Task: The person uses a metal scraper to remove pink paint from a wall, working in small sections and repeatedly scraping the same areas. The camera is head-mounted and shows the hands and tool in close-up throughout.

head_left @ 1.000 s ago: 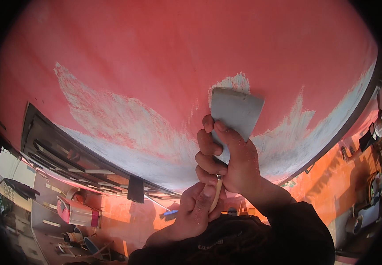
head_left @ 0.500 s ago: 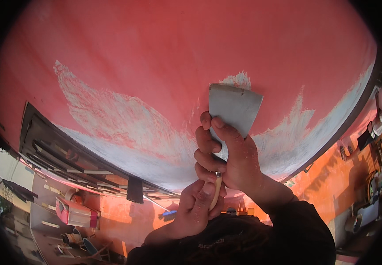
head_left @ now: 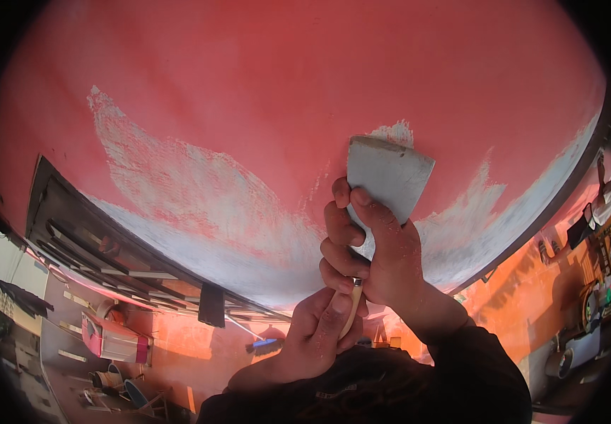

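Note:
A scraper with a broad grey metal blade (head_left: 390,173) and a pale wooden handle (head_left: 353,305) is held upright against the pink-red wall (head_left: 263,78). My left hand (head_left: 322,328) is closed around the lower end of the handle. Higher up, my right hand (head_left: 383,247) wraps the narrow base of the blade, thumb laid on its face. The blade's top edge lies just beneath a small scraped whitish patch (head_left: 399,133). Wider whitish scraped areas (head_left: 185,184) spread to the left and right of my hands. Bits of pale dust cling to my skin.
A dark framed window with bars (head_left: 100,240) is at the left, a dark cloth (head_left: 211,305) hanging by it. Behind are a blue broom (head_left: 266,345), a pink-and-white box (head_left: 114,338) and buckets (head_left: 111,378). Household items and a green thing (head_left: 609,295) crowd the right side.
Both hands and the scraper appear slightly farther right in the picture, while the surroundings have shifted a little as well. My grip on the scraper is the same.

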### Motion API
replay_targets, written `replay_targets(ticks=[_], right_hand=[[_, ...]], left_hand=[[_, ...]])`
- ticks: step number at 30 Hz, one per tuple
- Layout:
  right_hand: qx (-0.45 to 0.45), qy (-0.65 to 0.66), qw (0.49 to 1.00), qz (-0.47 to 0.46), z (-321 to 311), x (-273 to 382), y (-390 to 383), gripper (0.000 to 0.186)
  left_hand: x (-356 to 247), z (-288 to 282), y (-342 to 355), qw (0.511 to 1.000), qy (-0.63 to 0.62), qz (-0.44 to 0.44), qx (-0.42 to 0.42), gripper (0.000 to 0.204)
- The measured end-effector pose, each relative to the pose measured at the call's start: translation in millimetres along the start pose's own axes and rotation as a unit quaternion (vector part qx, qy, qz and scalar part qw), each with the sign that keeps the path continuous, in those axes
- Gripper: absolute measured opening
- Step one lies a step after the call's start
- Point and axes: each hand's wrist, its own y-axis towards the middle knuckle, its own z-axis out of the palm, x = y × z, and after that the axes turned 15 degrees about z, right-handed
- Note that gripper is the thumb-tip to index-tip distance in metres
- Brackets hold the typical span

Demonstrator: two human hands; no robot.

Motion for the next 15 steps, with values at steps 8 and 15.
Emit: replay_targets(ticks=[8, 15], right_hand=[[-0.038, -0.031, 0.999, -0.018, 10, 6, 0, 0.023], [0.004, -0.013, 1.0, -0.008, 1, 2, -4, 0.019]], left_hand=[[-2, 0, 1, 1.0, -0.01, -0.024, 0.0, 0.043], [-1, -1, 1, 0.999, -0.03, -0.01, 0.021, 0.042]])
